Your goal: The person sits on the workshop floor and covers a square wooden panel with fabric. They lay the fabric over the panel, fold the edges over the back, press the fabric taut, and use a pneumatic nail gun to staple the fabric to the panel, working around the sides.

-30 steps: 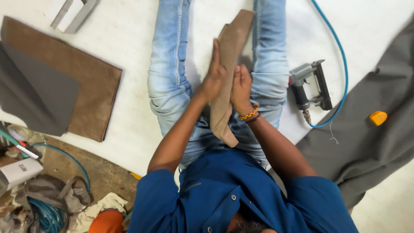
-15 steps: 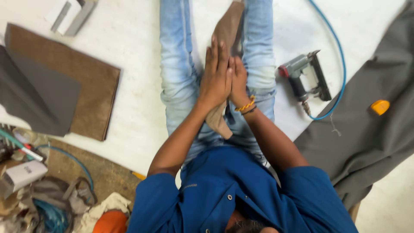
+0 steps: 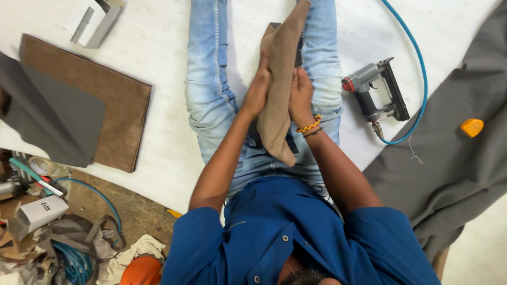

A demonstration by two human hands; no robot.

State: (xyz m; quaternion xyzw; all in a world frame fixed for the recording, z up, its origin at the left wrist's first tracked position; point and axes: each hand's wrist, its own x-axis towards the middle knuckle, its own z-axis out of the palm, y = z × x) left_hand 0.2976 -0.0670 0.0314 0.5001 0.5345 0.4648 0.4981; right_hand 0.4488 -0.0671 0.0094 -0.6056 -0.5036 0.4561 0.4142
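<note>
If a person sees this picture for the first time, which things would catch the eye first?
Probably the tan fabric-covered piece at the centre, pressed between the left hand and the right hand above the legs in light blue jeans. Next, the grey staple gun with its blue hose, lying on the white surface at the right.

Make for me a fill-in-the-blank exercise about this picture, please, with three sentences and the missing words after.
1. Both hands, the left hand and the right hand, press a long tan fabric-covered piece from ____ sides.
2. The grey pneumatic staple gun lies on the white floor, joined to a ____ hose.
3. The small orange object rests on the ____ cloth.

Missing words: opposite; blue; grey
</note>
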